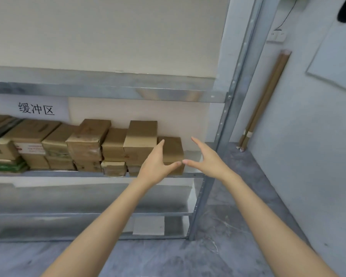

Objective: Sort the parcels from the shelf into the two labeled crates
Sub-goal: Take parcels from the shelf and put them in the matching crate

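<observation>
Beside the taller parcel (pixel 141 136), splayed left hand (pixel 156 161) and right hand (pixel 207 156) flank end parcel (pixel 173 148).

"缓冲区" on white shelf sign (pixel 36 108)

Row of parcels (pixel 84 144) packed tight side to side along shelf (pixel 48 172), backs close to rear panel. End parcel (pixel 171 148) hemmed on left by taller parcel (pixel 141 136). Right of it, bare strip of shelf runs to upright post (pixel 224 124) — right hand (pixel 208 158) spread open in front of that gap. Clear headroom above box tops, under upper beam (pixel 108 90). Left hand (pixel 154 162), fingers straight, lies across end parcel's front — thumbs nearly meet there.
</observation>
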`<control>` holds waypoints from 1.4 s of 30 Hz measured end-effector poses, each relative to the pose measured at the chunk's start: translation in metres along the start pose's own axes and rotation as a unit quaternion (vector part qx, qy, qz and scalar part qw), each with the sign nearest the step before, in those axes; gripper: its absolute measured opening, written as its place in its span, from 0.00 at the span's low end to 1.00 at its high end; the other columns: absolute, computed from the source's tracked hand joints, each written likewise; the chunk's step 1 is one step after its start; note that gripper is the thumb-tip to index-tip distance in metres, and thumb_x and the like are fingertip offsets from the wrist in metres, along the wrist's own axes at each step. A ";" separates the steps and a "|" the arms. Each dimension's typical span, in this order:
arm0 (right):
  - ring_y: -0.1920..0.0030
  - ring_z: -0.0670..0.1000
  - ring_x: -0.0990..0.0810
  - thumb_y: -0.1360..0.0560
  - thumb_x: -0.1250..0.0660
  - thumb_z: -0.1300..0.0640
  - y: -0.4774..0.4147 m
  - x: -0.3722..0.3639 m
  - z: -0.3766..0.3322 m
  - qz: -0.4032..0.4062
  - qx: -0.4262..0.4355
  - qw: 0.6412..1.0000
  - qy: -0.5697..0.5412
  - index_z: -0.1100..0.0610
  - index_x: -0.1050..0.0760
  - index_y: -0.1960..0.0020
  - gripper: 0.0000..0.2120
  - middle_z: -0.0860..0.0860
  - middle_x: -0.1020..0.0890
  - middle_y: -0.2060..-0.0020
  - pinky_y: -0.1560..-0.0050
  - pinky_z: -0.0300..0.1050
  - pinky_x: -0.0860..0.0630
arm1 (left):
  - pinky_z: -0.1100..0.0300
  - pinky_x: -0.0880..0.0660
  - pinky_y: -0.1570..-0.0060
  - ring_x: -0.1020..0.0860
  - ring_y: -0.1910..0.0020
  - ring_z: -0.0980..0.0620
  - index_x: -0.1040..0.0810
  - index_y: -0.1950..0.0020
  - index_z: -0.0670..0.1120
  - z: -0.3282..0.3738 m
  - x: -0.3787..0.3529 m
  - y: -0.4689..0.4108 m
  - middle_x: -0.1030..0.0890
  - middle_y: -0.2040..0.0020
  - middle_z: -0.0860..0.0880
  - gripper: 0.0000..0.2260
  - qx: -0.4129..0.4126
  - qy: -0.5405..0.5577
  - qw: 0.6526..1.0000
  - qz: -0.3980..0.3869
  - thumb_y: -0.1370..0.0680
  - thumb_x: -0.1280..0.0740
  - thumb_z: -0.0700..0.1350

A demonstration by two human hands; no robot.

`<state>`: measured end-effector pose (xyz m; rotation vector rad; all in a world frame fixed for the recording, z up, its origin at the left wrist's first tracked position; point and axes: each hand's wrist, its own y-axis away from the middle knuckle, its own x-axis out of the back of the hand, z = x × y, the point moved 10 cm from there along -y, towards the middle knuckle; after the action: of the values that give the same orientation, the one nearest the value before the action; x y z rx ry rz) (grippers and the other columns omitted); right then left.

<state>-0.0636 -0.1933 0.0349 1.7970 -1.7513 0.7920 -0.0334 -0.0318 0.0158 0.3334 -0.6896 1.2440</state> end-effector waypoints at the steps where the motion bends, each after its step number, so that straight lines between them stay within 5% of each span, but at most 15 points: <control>1: 0.22 0.48 0.46 0.26 0.28 0.44 -0.011 -0.004 0.009 -0.005 -0.004 1.000 0.002 0.49 0.49 0.20 0.43 0.47 0.44 0.21 0.25 0.46 0.45 | 0.57 0.43 0.28 0.45 0.23 0.52 0.50 0.20 0.46 -0.006 -0.008 -0.008 0.45 0.21 0.50 0.46 0.006 0.000 1.000 -0.001 0.28 0.30 0.62; 9: 0.21 0.53 0.50 0.27 0.25 0.53 -0.095 -0.061 0.088 -0.089 -0.060 0.994 0.015 0.48 0.54 0.19 0.48 0.56 0.53 0.20 0.25 0.45 0.47 | 0.61 0.49 0.28 0.49 0.22 0.51 0.54 0.21 0.43 -0.062 -0.066 -0.058 0.49 0.20 0.47 0.45 0.080 0.000 0.997 -0.014 0.26 0.27 0.50; 13: 0.20 0.55 0.52 0.29 0.23 0.52 -0.123 -0.096 0.114 -0.146 -0.068 0.987 -0.013 0.45 0.62 0.20 0.55 0.56 0.59 0.20 0.35 0.40 0.36 | 0.64 0.52 0.29 0.50 0.22 0.51 0.55 0.21 0.42 -0.082 -0.081 -0.075 0.51 0.20 0.46 0.46 0.106 0.002 0.994 -0.011 0.27 0.27 0.50; 15: 0.21 0.57 0.54 0.30 0.22 0.51 -0.132 -0.108 0.121 -0.159 -0.067 0.985 -0.026 0.44 0.64 0.20 0.57 0.56 0.59 0.20 0.31 0.44 0.35 | 0.66 0.54 0.30 0.52 0.22 0.51 0.56 0.21 0.42 -0.087 -0.085 -0.082 0.52 0.20 0.45 0.47 0.101 -0.006 0.995 -0.006 0.27 0.27 0.50; 19: 0.21 0.58 0.51 0.29 0.24 0.50 -0.147 -0.118 0.129 -0.158 -0.048 0.986 -0.025 0.43 0.60 0.20 0.53 0.57 0.53 0.20 0.25 0.55 0.40 | 0.64 0.55 0.29 0.55 0.22 0.50 0.58 0.21 0.41 -0.094 -0.092 -0.093 0.54 0.20 0.43 0.46 0.107 -0.026 0.994 0.005 0.25 0.28 0.50; 25: 0.26 0.57 0.36 0.27 0.25 0.52 -0.158 -0.116 0.135 -0.162 -0.018 0.986 -0.041 0.50 0.46 0.20 0.44 0.57 0.44 0.22 0.28 0.46 0.35 | 0.57 0.46 0.26 0.50 0.22 0.48 0.57 0.21 0.40 -0.105 -0.097 -0.110 0.51 0.20 0.43 0.44 0.137 -0.044 0.990 0.017 0.25 0.28 0.44; 29: 0.27 0.55 0.35 0.27 0.25 0.57 -0.159 -0.111 0.141 -0.162 -0.006 0.986 -0.043 0.51 0.45 0.20 0.42 0.55 0.41 0.23 0.31 0.39 0.36 | 0.49 0.36 0.30 0.41 0.24 0.46 0.48 0.22 0.42 -0.106 -0.095 -0.114 0.40 0.24 0.42 0.43 0.133 -0.045 0.989 0.037 0.29 0.26 0.42; 34: 0.27 0.53 0.36 0.28 0.25 0.59 -0.157 -0.106 0.151 -0.182 -0.007 0.982 -0.043 0.50 0.44 0.21 0.42 0.52 0.37 0.25 0.30 0.37 0.40 | 0.51 0.30 0.37 0.29 0.34 0.46 0.40 0.26 0.42 -0.117 -0.100 -0.114 0.28 0.35 0.44 0.40 0.157 0.022 0.987 0.031 0.33 0.23 0.42; 42: 0.27 0.52 0.35 0.29 0.24 0.59 -0.149 -0.102 0.148 -0.176 -0.017 0.983 -0.057 0.51 0.44 0.22 0.42 0.52 0.35 0.25 0.28 0.41 0.39 | 0.62 0.31 0.41 0.28 0.35 0.49 0.42 0.25 0.43 -0.123 -0.102 -0.107 0.26 0.34 0.47 0.44 0.177 0.044 0.982 0.047 0.34 0.21 0.43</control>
<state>0.0939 -0.2198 -0.1354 2.0843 -1.4408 0.5184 0.0879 -0.0694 -0.1289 0.5408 -0.4093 1.4644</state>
